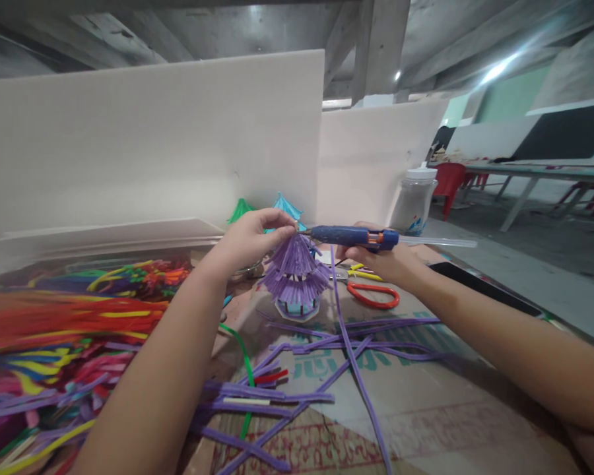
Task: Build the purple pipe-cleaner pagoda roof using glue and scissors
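A small model pagoda (297, 280) with two tiers of purple pipe-cleaner roofing stands upright on the cardboard. My left hand (255, 237) is closed in a pinch at its peak. In my right hand (379, 260) is a blue glue gun (339, 234), its nozzle at the peak beside my left fingertips. A clear glue stick (440, 243) sticks out of the gun's back end. One long purple pipe cleaner (349, 346) runs down from near my right fingers, over other purple pipe cleaners (317, 343) lying on the cardboard.
Scissors with red handles (373, 303) and a yellow-handled tool (369, 274) lie beneath my right hand. Colourful pipe cleaners (74, 316) are heaped at left. Green (239, 209) and blue roofs (283, 206) stand behind the pagoda. A clear bottle (413, 201) stands back right, before white boards (153, 145).
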A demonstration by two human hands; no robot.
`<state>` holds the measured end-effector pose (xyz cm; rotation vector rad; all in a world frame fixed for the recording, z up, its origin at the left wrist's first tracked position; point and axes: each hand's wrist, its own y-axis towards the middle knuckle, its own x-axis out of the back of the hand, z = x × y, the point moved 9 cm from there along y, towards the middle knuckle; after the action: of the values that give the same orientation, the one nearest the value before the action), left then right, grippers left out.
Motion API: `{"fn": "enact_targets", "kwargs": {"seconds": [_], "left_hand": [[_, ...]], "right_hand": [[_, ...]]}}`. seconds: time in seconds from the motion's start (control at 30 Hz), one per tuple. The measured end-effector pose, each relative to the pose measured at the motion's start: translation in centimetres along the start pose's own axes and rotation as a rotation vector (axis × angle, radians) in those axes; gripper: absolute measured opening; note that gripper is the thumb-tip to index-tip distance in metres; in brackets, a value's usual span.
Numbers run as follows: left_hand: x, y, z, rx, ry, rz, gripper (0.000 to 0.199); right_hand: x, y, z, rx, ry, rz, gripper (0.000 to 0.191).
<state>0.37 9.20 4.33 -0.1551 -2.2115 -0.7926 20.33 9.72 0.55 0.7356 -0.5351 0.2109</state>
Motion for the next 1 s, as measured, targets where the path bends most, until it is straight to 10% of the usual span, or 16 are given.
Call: {"fn": "enact_targets", "kwargs": {"seconds": [1.0], "left_hand": [[0.4, -0.12, -0.09, -0.014, 0.034, -0.038, 0.038]], "right_hand": [[-0.12, 0.12, -0.04, 0.02, -0.124, -0.011, 0.034]]}}
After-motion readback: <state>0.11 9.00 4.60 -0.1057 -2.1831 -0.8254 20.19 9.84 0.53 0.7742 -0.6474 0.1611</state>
